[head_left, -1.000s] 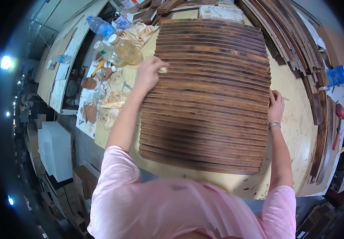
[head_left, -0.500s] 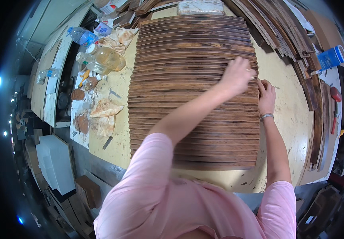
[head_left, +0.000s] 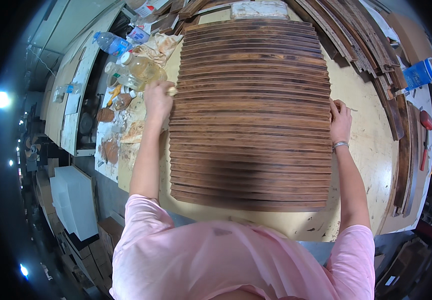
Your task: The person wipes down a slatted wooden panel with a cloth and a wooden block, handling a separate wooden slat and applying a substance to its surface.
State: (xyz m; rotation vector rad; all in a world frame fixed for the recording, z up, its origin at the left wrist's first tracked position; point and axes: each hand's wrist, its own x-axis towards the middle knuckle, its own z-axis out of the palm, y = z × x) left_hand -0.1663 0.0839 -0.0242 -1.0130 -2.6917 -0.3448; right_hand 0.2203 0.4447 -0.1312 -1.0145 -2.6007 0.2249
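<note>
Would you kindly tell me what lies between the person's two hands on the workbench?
In the head view, a row of dark wooden slats spans the whole stretch between the left hand and the right hand.

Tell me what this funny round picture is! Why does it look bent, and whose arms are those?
The picture comes from a small camera worn on a person's head, looking down. Its wide lens bends straight edges near the rim, so everything looks round. The pink shirt at the bottom and both arms belong to that person.

On the pale workbench lies a row of dark brown wooden slats, side by side like a washboard. The left hand is at the left edge of the slats and holds a small pale wad, maybe a cloth. The right hand rests on the right edge and wears a bracelet.

Beside the left hand stand a bottle of yellow liquid, a clear plastic bottle and stained rags. More dark slats are piled at the far right.
</note>
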